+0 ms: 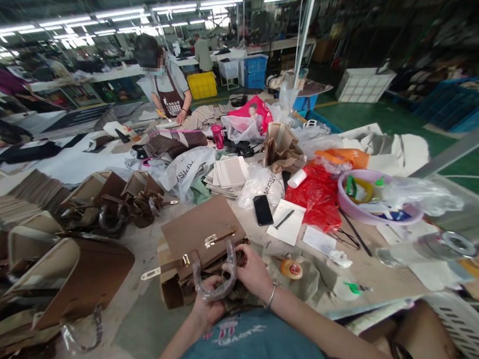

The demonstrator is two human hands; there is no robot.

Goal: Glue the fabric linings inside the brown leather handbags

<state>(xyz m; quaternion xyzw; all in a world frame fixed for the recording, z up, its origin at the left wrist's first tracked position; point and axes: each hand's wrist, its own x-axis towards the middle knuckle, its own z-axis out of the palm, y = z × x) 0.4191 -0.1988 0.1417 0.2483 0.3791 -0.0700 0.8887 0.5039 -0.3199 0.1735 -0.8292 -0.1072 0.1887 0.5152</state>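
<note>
A brown handbag (203,229) lies tilted on the table in front of me, its flap turned up and away. Its curved handle (214,293) is wrapped in clear plastic and points toward me. My left hand (209,307) is closed at the bag's near side, under the loop of the handle, with its fingertips partly hidden. My right hand (254,271) grips the bag's right side beside the handle, thumb and fingers pressed together. A strap with a metal end plate (151,273) sticks out to the left, and a metal clasp (210,240) shows on the flap.
More brown handbags (89,278) crowd the left. Beyond the bag lie a black phone (263,210), a notepad (291,233) with a pen, and a red plastic bag (314,198). To the right are a purple basin (378,214), a clear jar (427,250) and a tape roll (291,269). A co-worker (172,87) stands across the table.
</note>
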